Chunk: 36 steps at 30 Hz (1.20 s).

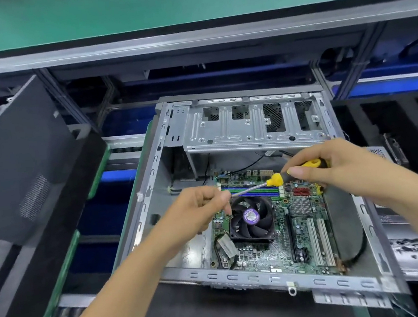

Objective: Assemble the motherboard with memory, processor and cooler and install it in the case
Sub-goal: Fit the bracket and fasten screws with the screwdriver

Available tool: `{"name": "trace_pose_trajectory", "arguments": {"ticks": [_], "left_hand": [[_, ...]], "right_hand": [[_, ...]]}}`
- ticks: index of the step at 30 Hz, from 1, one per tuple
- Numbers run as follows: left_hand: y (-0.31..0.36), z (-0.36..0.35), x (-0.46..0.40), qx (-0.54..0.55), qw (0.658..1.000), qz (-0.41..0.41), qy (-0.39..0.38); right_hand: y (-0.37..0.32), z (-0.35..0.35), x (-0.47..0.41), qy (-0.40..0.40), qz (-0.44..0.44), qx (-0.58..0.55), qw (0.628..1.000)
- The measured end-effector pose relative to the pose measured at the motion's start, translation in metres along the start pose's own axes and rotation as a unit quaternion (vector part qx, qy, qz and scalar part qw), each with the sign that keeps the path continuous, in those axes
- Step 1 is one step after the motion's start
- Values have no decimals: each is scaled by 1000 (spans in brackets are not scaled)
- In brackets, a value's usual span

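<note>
In the head view, an open computer case [243,272] is seen lying on its side on the dark worktop [222,314]. The motherboard [267,254] is placed inside the case, on its floor, toward the near right part. On the motherboard the cooler [251,219] with its black fan is mounted, and just behind it the memory slots [254,191], blue and green, are seen.

A screwdriver [278,178] with a yellow and black handle is held almost level above the memory slots. Its handle is gripped by the right hand [335,166], with the fingers [299,171] curled around it. The metal shaft is pinched near its tip by the left hand [198,207], whose other fingers are curled in; the tip itself is hidden by this hand, just over the cooler's far left corner.

A black side panel [18,160] is leaned at the left, apart from the case.
</note>
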<state>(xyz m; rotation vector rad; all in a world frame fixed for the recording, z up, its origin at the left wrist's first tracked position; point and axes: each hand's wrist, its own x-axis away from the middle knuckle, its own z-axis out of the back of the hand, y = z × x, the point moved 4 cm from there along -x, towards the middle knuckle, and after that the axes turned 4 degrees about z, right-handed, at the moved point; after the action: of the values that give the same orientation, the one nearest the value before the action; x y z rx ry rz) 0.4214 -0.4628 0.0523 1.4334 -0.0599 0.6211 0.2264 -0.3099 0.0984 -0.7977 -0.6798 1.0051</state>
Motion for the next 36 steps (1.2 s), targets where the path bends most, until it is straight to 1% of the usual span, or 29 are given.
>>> {"name": "trace_pose_trajectory", "arguments": {"ticks": [1, 2, 3, 4, 5, 6, 7, 8, 9, 11, 15, 18, 22, 23, 25, 26, 27, 28, 29, 30, 31, 32, 33, 35, 36], "left_hand": [[-4, 3, -1, -67, 997, 21, -12], [-10, 5, -3, -177, 983, 48, -25], [-17, 4, -5, -305, 947, 85, -46], [-25, 0, -8, -412, 899, 127, -76], [-33, -7, -11, -487, 852, 163, -106], [-41, -15, -16, -531, 814, 194, -132], [-49, -21, -21, -561, 783, 219, -154], [-55, -27, -27, -585, 759, 233, -167], [-59, -30, -32, -603, 742, 236, -172], [-63, -31, -40, -622, 731, 231, -160], [-73, -30, -40, -616, 738, 235, -145], [-75, -31, -39, -630, 734, 222, -122], [-73, -36, -39, -640, 723, 217, -144], [-70, -34, -40, -630, 728, 223, -153], [-60, -23, -43, -595, 753, 236, -153], [-50, -15, -46, -571, 777, 229, -133], [-37, -7, -48, -527, 818, 207, -99], [-24, 0, -49, -442, 874, 188, -68], [-11, 3, -46, -319, 931, 172, -51], [1, 1, -42, -178, 971, 150, -53], [14, -5, -35, -50, 990, 117, -68], [26, -13, -29, 50, 992, 76, -87], [36, -21, -22, 128, 985, 36, -107], [50, -38, -10, 233, 961, -19, -146], [54, -44, -6, 266, 949, -38, -165]], "right_hand": [[2, -1, 1, 16, -2, -4, 1000], [5, -1, 2, 38, -6, -8, 999], [7, -2, 2, 58, -11, -12, 998], [10, -4, 1, 72, -18, -18, 997], [12, -8, 1, 77, -23, -28, 996], [12, -13, 0, 73, -25, -39, 996], [12, -19, -1, 66, -23, -46, 996], [11, -24, -2, 60, -19, -46, 997], [11, -28, -3, 56, -15, -41, 997], [13, -33, -5, 52, -12, -31, 998], [18, -38, -5, 51, -18, -18, 998], [18, -41, -3, 48, -7, -11, 999], [19, -44, -2, 36, -1, -3, 999], [20, -44, -2, 34, -2, -1, 999], [21, -43, 0, 44, -4, -1, 999], [21, -41, 1, 57, -4, -6, 998], [22, -39, 2, 73, -7, -20, 997], [22, -37, 3, 90, -15, -48, 995], [22, -35, 4, 103, -26, -85, 991], [22, -33, 6, 112, -36, -127, 985], [21, -33, 9, 112, -44, -173, 978], [18, -33, 13, 104, -50, -220, 969], [14, -35, 17, 85, -53, -269, 958], [1, -41, 25, 34, -45, -353, 934], [-6, -44, 30, 15, -31, -376, 926]]}}
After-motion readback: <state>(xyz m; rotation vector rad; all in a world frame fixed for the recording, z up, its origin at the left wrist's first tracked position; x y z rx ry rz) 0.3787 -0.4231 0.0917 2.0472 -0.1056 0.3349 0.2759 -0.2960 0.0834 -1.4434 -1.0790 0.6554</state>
